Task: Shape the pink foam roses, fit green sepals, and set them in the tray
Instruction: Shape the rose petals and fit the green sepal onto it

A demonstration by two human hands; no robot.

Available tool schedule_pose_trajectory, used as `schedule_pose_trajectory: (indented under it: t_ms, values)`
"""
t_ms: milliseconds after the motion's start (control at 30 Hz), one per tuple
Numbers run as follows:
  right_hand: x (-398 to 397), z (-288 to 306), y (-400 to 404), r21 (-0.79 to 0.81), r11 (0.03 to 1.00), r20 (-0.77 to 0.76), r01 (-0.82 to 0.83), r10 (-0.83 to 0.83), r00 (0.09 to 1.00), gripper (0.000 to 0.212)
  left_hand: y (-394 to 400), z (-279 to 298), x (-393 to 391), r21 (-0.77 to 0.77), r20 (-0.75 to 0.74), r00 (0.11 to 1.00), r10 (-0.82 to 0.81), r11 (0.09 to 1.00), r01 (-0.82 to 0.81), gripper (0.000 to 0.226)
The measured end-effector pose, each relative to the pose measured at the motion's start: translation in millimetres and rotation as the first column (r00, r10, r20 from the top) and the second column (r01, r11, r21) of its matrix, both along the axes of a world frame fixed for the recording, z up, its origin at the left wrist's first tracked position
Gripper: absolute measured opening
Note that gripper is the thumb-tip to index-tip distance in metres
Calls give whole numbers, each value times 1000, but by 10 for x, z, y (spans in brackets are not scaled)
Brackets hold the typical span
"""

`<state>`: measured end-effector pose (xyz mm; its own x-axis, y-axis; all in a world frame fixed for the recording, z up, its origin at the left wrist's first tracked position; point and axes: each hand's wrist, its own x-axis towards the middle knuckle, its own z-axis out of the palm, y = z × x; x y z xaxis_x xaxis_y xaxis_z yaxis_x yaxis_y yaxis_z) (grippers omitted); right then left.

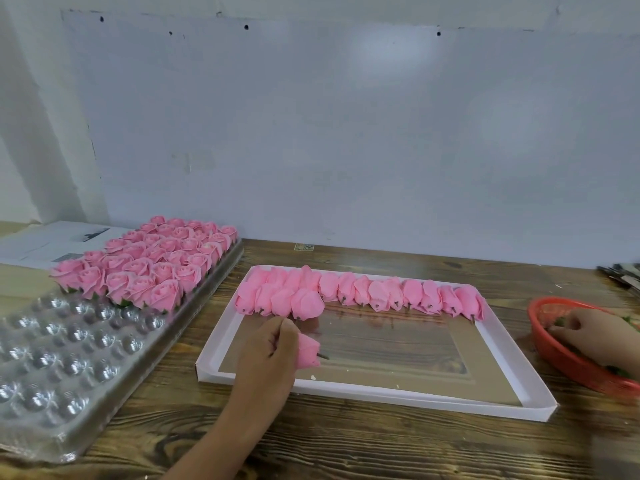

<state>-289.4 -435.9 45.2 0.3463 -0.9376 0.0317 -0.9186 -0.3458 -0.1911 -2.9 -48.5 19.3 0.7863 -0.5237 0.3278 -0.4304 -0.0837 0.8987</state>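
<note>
My left hand grips a closed pink foam rosebud with a short dark stem, over the white box lid. Several unshaped pink buds lie in rows along the lid's far side. My right hand reaches into the red basket at the right edge, its fingers curled on green sepals; what it pinches is partly hidden. Finished pink roses fill the far half of the clear plastic tray on the left.
The near half of the clear tray shows round cups without flowers. Printed papers lie behind it. Dark tools sit at the far right. A pale wall closes the wooden table at the back.
</note>
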Motion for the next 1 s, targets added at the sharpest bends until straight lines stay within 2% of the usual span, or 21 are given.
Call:
schedule_pose_trajectory:
  t_ms: [200, 333, 467, 633, 800, 933, 1000]
  values:
    - [-43, -6, -187, -69, 994, 114, 81, -73, 991, 27, 6, 22, -24, -18, 18, 1000, -1, 1000, 2, 35]
    - [-90, -27, -261, -222, 962, 225, 156, -105, 969, 32, 1, 31, -29, -9, 18, 1000, -8, 1000, 8, 36]
    - [-126, -154, -282, -302, 944, 200, 133, -73, 977, 33, 5, 26, -22, 0, 19, 1000, -5, 1000, 5, 36]
    - [-187, -331, -372, -258, 943, 237, 211, -150, 960, 47, 4, 16, -24, 11, 28, 1000, -4, 1000, 4, 36]
    - [-203, -326, -305, -266, 935, 278, 234, -158, 947, 46, -3, -5, -15, 9, 16, 1000, -1, 1000, 1, 36]
    - [-163, -227, -175, -281, 936, 236, 209, -144, 961, 59, -8, -4, -21, 5, 37, 999, 3, 1000, -3, 37]
    - [-139, -169, -113, -253, 946, 205, 202, -151, 967, 55, -10, -9, -18, 1, 26, 1000, 2, 1000, -2, 36]
